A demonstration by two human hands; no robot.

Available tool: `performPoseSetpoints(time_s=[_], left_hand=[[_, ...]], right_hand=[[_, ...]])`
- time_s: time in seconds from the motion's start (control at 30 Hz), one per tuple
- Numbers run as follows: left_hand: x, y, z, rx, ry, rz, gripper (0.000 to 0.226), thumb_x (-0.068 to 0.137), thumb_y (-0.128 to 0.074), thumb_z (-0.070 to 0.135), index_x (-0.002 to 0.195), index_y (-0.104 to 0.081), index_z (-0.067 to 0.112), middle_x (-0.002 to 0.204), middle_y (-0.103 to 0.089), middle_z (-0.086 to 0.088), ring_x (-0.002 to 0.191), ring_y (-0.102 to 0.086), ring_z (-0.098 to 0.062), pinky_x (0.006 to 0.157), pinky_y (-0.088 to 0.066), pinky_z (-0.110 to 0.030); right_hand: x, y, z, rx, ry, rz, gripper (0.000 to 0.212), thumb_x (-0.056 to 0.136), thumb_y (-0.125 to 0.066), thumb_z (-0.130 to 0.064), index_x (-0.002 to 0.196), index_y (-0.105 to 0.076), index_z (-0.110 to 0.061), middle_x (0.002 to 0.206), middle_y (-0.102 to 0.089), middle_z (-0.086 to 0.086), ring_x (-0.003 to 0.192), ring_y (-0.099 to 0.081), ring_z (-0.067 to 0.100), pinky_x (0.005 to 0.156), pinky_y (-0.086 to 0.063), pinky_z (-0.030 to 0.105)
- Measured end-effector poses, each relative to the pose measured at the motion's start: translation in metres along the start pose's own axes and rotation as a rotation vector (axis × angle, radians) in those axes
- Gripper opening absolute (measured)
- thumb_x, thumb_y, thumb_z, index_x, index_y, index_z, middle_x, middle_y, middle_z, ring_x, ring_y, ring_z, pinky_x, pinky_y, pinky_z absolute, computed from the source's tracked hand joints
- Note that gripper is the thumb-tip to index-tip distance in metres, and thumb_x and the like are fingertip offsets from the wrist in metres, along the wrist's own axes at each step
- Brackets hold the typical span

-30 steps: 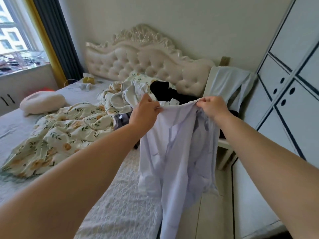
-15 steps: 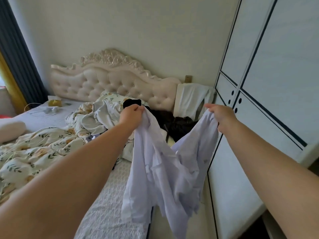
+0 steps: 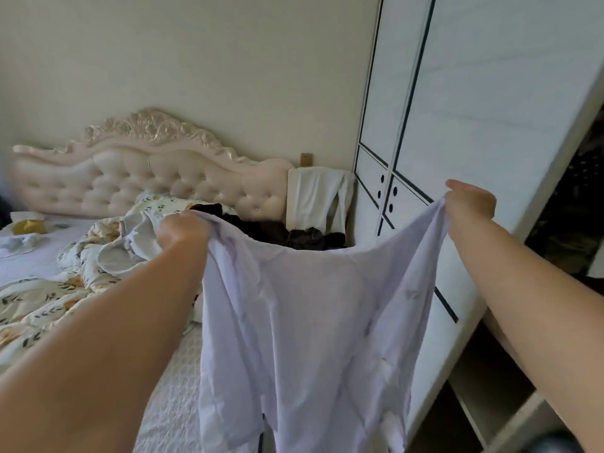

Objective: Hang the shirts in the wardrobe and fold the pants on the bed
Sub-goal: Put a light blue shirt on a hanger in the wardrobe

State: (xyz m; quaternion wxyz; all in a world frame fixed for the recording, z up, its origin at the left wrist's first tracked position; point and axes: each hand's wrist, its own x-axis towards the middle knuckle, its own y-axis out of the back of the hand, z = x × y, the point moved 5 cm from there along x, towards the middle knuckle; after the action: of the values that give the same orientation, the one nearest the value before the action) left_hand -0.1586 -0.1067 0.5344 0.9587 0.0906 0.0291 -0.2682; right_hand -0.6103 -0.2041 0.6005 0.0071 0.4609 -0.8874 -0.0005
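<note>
A bed (image 3: 173,380) carries a crumpled floral quilt (image 3: 49,305), dark clothes (image 3: 261,230) heaped near the tufted headboard (image 3: 130,178), and a small yellow object (image 3: 27,226).

Single head-worn wide-angle view, looking forward and slightly down along both bare forearms to the left hand (image 3: 183,228) and right hand (image 3: 470,207). Both hands are near the lens, as is the pale lilac shirt (image 3: 310,322) stretched between them. The cream button-tufted headboard (image 3: 147,178) lies farther off at left; the white, dark-lined wardrobe (image 3: 490,109) stands close at right.
</note>
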Motion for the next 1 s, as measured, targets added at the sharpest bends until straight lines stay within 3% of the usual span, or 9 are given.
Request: performPoseSetpoints(time_s=[0.07, 0.17, 0.33, 0.5, 0.63, 0.8, 0.9, 1.0], left_hand=[[-0.012, -0.015, 0.007, 0.141, -0.151, -0.038, 0.039, 0.099, -0.033, 0.022, 0.125, -0.055, 0.003, 0.125, -0.057, -0.019, 0.115, -0.053, -0.035, 0.088, -0.043, -0.037], [-0.051, -0.050, 0.017, 0.195, -0.309, -0.180, 0.032, 0.098, -0.037, 0.025, 0.107, -0.063, 0.009, 0.100, -0.060, -0.011, 0.093, -0.054, -0.029, 0.075, -0.038, -0.030], [-0.130, -0.103, 0.029, 0.200, -0.420, -0.432, 0.032, 0.095, -0.042, 0.024, 0.065, -0.049, 0.016, 0.067, -0.050, 0.001, 0.062, -0.044, -0.016, 0.050, -0.030, -0.027], [-0.202, -0.143, 0.056, 0.038, -0.556, -0.671, 0.028, 0.097, -0.046, 0.029, 0.072, -0.052, 0.017, 0.068, -0.053, 0.004, 0.062, -0.048, -0.010, 0.053, -0.036, -0.024], [-0.239, -0.168, 0.070, -0.047, -0.546, -0.769, 0.023, 0.094, -0.053, 0.037, 0.081, -0.058, 0.019, 0.073, -0.057, 0.008, 0.066, -0.051, -0.005, 0.054, -0.036, -0.022], [-0.284, -0.191, 0.076, -0.087, -0.503, -0.839, 0.020, 0.091, -0.057, 0.039, 0.077, -0.060, 0.026, 0.071, -0.059, 0.010, 0.066, -0.052, -0.003, 0.052, -0.034, -0.021], [-0.319, -0.206, 0.083, -0.134, -0.509, -0.928, 0.016, 0.091, -0.058, 0.039, 0.083, -0.065, 0.026, 0.074, -0.062, 0.010, 0.069, -0.056, -0.004, 0.054, -0.037, -0.020], [-0.358, -0.217, 0.099, -0.200, -0.516, -1.028, 0.017, 0.093, -0.056, 0.037, 0.079, -0.064, 0.034, 0.074, -0.065, 0.012, 0.070, -0.058, -0.003, 0.055, -0.040, -0.018]], right_hand=[[-0.002, 0.006, 0.001, -0.131, 0.068, -0.060, 0.045, 0.082, -0.041, 0.006, 0.098, -0.071, -0.024, 0.108, -0.065, 0.000, 0.086, -0.055, 0.015, 0.073, -0.041, 0.019], [-0.016, 0.005, 0.009, -0.157, 0.134, -0.145, 0.041, 0.080, -0.045, 0.004, 0.099, -0.070, -0.022, 0.100, -0.061, 0.000, 0.084, -0.055, 0.014, 0.068, -0.041, 0.019], [-0.041, 0.011, 0.006, -0.053, 0.148, -0.253, 0.027, 0.083, -0.055, 0.000, 0.097, -0.065, -0.021, 0.096, -0.060, 0.001, 0.079, -0.055, 0.012, 0.059, -0.040, 0.016], [-0.056, 0.033, -0.011, -0.116, 0.238, -0.416, 0.031, 0.085, -0.060, -0.006, 0.109, -0.060, -0.025, 0.089, -0.056, -0.005, 0.078, -0.054, 0.010, 0.064, -0.043, 0.019], [-0.062, 0.054, -0.015, -0.203, 0.301, -0.546, 0.033, 0.090, -0.059, -0.009, 0.114, -0.055, -0.030, 0.091, -0.057, 0.000, 0.093, -0.057, 0.018, 0.089, -0.047, 0.033], [-0.059, 0.088, -0.027, -0.153, 0.358, -0.509, 0.038, 0.088, -0.061, -0.008, 0.121, -0.055, -0.025, 0.084, -0.062, -0.003, 0.083, -0.060, 0.013, 0.075, -0.048, 0.026], [-0.054, 0.109, -0.039, -0.172, 0.429, -0.464, 0.038, 0.089, -0.062, -0.010, 0.121, -0.054, -0.027, 0.086, -0.065, -0.005, 0.089, -0.062, 0.013, 0.081, -0.051, 0.027], [-0.046, 0.136, -0.060, -0.222, 0.553, -0.396, 0.035, 0.089, -0.061, -0.013, 0.115, -0.053, -0.035, 0.096, -0.067, -0.007, 0.097, -0.061, 0.005, 0.085, -0.046, 0.017]])
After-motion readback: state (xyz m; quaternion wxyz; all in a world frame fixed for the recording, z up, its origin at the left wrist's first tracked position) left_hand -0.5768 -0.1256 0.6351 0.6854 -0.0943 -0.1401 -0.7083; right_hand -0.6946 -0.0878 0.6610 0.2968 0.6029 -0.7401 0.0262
